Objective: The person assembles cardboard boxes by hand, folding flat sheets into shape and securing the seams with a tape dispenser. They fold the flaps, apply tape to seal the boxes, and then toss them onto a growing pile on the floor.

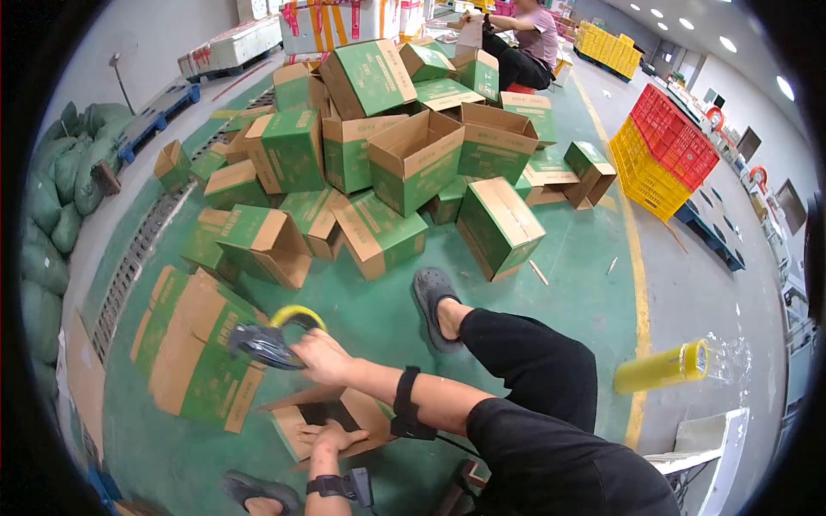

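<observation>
A black tape dispenser with a yellow roll of tape is held in my right hand, whose fingers wrap round its handle. Below it, my left hand presses with fingers spread on the flaps of a green and brown carton between my feet. A dark gap shows between the carton's flaps. The dispenser hangs above and to the left of this carton, not touching it. Flattened green cardboard lies on the floor to the left.
A heap of green cartons stands ahead. Green sacks line the left side. Red and yellow crates stand at the right, with a yellow roll nearer. Another person sits behind the heap.
</observation>
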### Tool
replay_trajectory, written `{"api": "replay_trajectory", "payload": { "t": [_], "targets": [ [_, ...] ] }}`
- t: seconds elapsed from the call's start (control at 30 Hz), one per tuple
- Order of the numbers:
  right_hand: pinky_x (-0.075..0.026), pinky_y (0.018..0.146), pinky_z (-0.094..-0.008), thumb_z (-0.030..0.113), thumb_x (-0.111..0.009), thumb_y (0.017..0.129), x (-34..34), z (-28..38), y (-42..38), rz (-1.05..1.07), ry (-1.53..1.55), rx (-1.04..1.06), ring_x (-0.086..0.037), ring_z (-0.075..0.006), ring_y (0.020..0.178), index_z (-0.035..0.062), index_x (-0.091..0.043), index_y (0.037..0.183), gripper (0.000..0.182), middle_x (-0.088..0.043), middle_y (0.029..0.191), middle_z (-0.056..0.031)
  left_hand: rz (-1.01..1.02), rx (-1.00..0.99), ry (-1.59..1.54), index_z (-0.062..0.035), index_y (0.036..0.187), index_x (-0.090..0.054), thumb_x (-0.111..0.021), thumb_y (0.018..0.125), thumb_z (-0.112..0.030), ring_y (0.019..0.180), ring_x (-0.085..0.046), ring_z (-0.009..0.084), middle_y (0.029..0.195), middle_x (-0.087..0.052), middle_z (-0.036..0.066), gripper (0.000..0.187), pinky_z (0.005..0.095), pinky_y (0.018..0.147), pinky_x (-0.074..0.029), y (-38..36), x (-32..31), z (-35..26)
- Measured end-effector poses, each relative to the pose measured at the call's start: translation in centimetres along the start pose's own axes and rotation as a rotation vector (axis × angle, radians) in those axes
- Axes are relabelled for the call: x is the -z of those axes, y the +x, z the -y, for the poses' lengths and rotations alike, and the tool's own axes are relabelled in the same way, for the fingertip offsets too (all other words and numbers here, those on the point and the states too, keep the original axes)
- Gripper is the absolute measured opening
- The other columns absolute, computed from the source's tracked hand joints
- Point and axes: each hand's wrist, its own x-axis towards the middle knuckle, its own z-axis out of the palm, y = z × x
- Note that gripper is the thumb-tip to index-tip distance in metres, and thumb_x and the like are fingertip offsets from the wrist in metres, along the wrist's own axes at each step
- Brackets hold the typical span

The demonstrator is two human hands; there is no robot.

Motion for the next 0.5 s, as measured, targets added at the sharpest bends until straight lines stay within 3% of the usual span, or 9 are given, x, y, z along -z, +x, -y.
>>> {"api": "replay_trajectory", "payload": {
  "t": [0.03,0.07,0.13,0.2,0.23,0.27,0.33,0.4,0.5],
  "targets": [
    [-0.036,0.081,-0.0370,0.015,-0.063,0.061,-1.0,0.1,-1.4,0.126,-0.024,-0.124,-0.052,-0.0274,0.088,0.0013,-0.053,0.078,0.024,-0.056,0.081,-0.0137,0.008,-0.003,0.007,-0.0096,0.137,-0.015,-0.062,0.052,-0.072,0.121,0.012,0.0565,0.125,0.011,0.048,0.115,0.0541,0.102,-0.009,0.6,0.1,0.5],
    [-0.036,0.082,-0.0376,0.020,-0.065,0.061,-2.2,0.2,-2.9,0.254,-0.049,-0.244,-0.051,-0.0287,0.088,0.0011,-0.053,0.080,0.029,-0.056,0.086,-0.0147,-0.074,0.041,-0.028,-0.0092,0.135,-0.024,-0.062,0.054,-0.070,0.123,0.003,0.0553,0.130,-0.003,0.043,0.108,0.0572,0.101,-0.010,-1.5,0.2,0.1],
    [-0.034,0.089,-0.0398,0.021,-0.065,0.063,-5.5,0.8,-7.6,-0.006,-0.006,-0.218,-0.050,-0.0298,0.097,0.0012,-0.055,0.088,0.033,-0.056,0.095,-0.0155,-0.013,-0.656,-0.397,-0.0079,0.130,-0.035,-0.062,0.056,-0.065,0.125,-0.016,0.0477,0.131,-0.027,0.033,0.098,0.0566,0.101,-0.011,-0.3,-0.4,2.7],
    [-0.030,0.095,-0.0415,0.020,-0.065,0.063,-6.2,0.0,-10.0,-0.219,0.146,-0.043,-0.047,-0.0314,0.103,0.0017,-0.055,0.097,0.040,-0.055,0.100,-0.0158,-0.573,-0.235,0.126,-0.0076,0.121,-0.048,-0.054,0.066,-0.061,0.117,-0.041,0.0331,0.121,-0.049,0.019,0.076,0.0450,0.101,-0.024,-6.2,0.1,1.3],
    [-0.029,0.096,-0.0426,0.015,-0.064,0.061,-5.7,0.2,-10.2,-0.219,0.181,-0.053,-0.046,-0.0323,0.104,0.0020,-0.054,0.100,0.043,-0.055,0.099,-0.0162,-0.388,-0.211,0.130,-0.0065,0.109,-0.058,-0.048,0.072,-0.058,0.113,-0.044,0.0346,0.114,-0.054,0.017,0.064,0.0472,0.098,-0.027,-4.4,-0.6,3.3],
    [-0.028,0.096,-0.0421,0.010,-0.063,0.058,-5.8,-0.6,-10.5,-0.060,0.144,-0.091,-0.045,-0.0320,0.104,0.0014,-0.053,0.100,0.044,-0.055,0.099,-0.0158,-0.367,-0.155,-0.311,-0.0043,0.098,-0.062,-0.050,0.076,-0.048,0.106,-0.049,0.0363,0.103,-0.059,0.017,0.050,0.0469,0.093,-0.030,-6.8,-0.3,4.4],
    [-0.029,0.095,-0.0421,0.006,-0.060,0.055,-7.0,-1.4,-10.5,-0.106,0.164,-0.072,-0.044,-0.0326,0.104,0.0012,-0.051,0.102,0.048,-0.053,0.100,-0.0157,-0.962,-0.221,-0.377,-0.0016,0.095,-0.062,-0.046,0.082,-0.024,0.104,-0.045,0.0385,0.102,-0.057,0.018,0.031,0.0435,0.088,-0.035,-9.4,-2.4,6.5],
    [-0.029,0.094,-0.0418,0.005,-0.060,0.057,-6.8,-1.8,-10.5,-0.037,0.170,-0.080,-0.044,-0.0323,0.105,0.0016,-0.051,0.104,0.048,-0.053,0.101,-0.0155,-1.187,-0.181,-0.479,0.0023,0.108,-0.054,-0.040,0.086,-0.021,0.111,-0.038,0.0395,0.117,-0.047,0.023,0.035,0.0455,0.093,-0.030,-5.0,-6.6,9.5],
    [-0.029,0.094,-0.0415,0.004,-0.059,0.059,-5.8,-1.5,-9.8,0.075,0.219,-0.077,-0.044,-0.0317,0.105,0.0024,-0.049,0.106,0.048,-0.052,0.103,-0.0153,-1.403,-0.181,-0.389,0.0068,0.121,-0.039,-0.036,0.088,-0.019,0.115,-0.034,0.0395,0.127,-0.035,0.026,0.042,0.0456,0.098,-0.026,-1.0,-4.5,8.6]
  ]
}}
